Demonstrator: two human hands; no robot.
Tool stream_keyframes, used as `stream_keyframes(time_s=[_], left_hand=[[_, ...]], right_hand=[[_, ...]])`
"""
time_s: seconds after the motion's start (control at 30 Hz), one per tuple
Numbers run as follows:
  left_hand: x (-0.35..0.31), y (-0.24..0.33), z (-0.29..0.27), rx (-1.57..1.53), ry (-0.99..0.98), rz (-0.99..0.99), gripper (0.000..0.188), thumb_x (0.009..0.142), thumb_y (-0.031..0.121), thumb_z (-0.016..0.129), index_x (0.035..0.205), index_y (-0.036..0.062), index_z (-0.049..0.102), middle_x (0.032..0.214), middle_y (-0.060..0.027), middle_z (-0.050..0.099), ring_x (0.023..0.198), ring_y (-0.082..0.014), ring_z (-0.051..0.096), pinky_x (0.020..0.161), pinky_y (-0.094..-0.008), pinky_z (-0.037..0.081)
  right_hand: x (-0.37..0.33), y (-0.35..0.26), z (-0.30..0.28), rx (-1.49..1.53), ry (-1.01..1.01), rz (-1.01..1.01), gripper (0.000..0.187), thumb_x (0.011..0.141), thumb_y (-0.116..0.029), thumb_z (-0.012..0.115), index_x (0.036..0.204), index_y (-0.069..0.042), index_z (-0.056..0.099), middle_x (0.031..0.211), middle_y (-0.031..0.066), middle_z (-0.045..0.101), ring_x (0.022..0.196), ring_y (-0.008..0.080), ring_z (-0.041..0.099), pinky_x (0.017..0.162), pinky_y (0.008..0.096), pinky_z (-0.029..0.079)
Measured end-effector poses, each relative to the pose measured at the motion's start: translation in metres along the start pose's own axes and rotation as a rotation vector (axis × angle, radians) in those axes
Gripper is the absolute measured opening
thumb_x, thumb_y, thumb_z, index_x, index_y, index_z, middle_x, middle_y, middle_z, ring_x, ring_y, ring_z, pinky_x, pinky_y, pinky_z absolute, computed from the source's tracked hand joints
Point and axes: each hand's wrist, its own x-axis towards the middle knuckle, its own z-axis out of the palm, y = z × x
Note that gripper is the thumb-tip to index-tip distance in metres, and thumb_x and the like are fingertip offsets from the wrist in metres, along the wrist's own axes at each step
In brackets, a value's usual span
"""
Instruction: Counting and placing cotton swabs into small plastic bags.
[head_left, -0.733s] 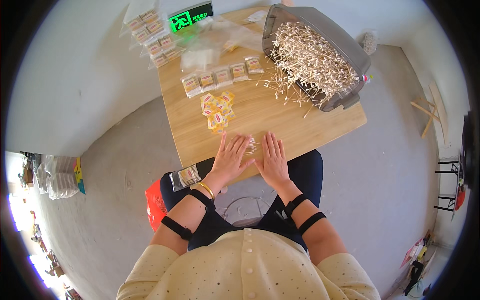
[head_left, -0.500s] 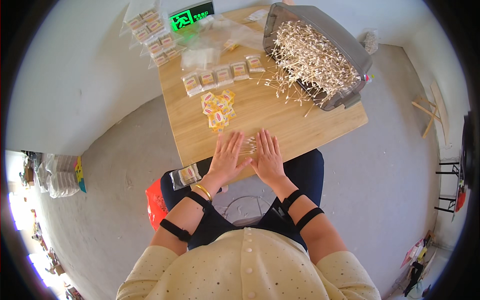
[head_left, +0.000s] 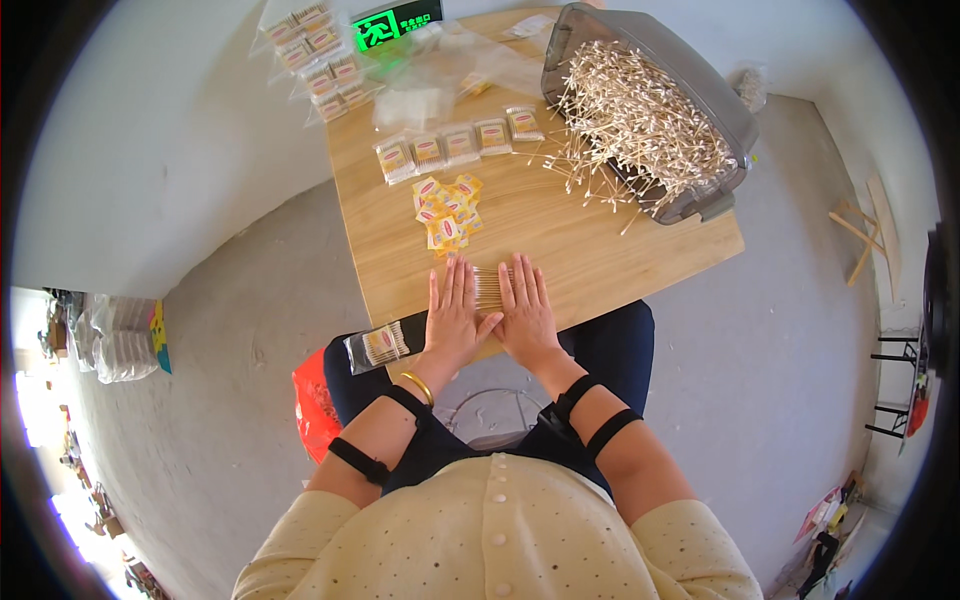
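Note:
At the near edge of the table, a row of cotton swabs lies side by side between my hands. My left hand rests flat along the left end of the row, fingers stretched out. My right hand lies likewise at the other end, and the thumbs meet below the swabs. Just beyond my left fingertips is a pile of small yellow-and-white cards. A clear bag of swabs with a card sits by my left wrist at the table's corner.
A grey plastic bin, tipped toward me, spills a heap of loose swabs onto the wooden table. Several packed swab bags form a row behind the cards. Clear plastic bags and a green-lit sign are farther back.
My right hand has moved left toward my left hand. The swabs between them now lie closer together and more evenly lined up.

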Motion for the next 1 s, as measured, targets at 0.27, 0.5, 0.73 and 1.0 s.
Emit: stream_keyframes(time_s=[0.27, 0.5, 0.73, 1.0], left_hand=[[0.004, -0.003, -0.009, -0.076, 0.015, 0.064, 0.09, 0.103, 0.063, 0.035, 0.162, -0.0042, 0.021, 0.17, -0.0212, 0.019, 0.16, -0.0335, 0.011, 0.128, -0.0555, 0.003], [0.0, 0.0, -0.007, -0.005, 0.004, 0.094, 0.081, 0.105, 0.055, 0.039, 0.163, 0.0021, 0.022, 0.171, -0.0135, 0.022, 0.159, -0.0277, 0.017, 0.128, -0.0546, 0.004], [-0.009, -0.005, -0.006, -0.105, 0.003, 0.07, 0.079, 0.103, 0.051, 0.047, 0.161, 0.0012, 0.027, 0.167, -0.0137, 0.029, 0.158, -0.0285, 0.021, 0.128, -0.0552, 0.009], [-0.009, -0.001, -0.008, -0.081, 0.039, 0.069, 0.078, 0.102, 0.049, 0.049, 0.161, 0.0021, 0.028, 0.166, -0.013, 0.03, 0.158, -0.0286, 0.021, 0.128, -0.0553, 0.01]], right_hand=[[0.0, -0.003, 0.0, -0.04, -0.016, 0.022, 0.089, 0.093, -0.045, 0.063, 0.158, 0.006, 0.028, 0.165, 0.0304, 0.023, 0.157, 0.043, 0.017, 0.129, 0.0528, 0.013], [0.001, -0.005, -0.003, -0.002, 0.001, 0.022, 0.089, 0.093, -0.046, 0.063, 0.158, 0.005, 0.029, 0.166, 0.0296, 0.022, 0.157, 0.0421, 0.016, 0.129, 0.0527, 0.013], [0.002, -0.007, -0.007, -0.017, -0.038, 0.026, 0.089, 0.093, -0.047, 0.064, 0.161, -0.001, 0.028, 0.167, 0.0283, 0.021, 0.158, 0.0416, 0.015, 0.129, 0.0523, 0.012], [0.002, -0.005, -0.005, -0.043, -0.034, 0.02, 0.092, 0.094, -0.051, 0.062, 0.162, -0.001, 0.026, 0.167, 0.0276, 0.02, 0.158, 0.0411, 0.014, 0.128, 0.0525, 0.013]])
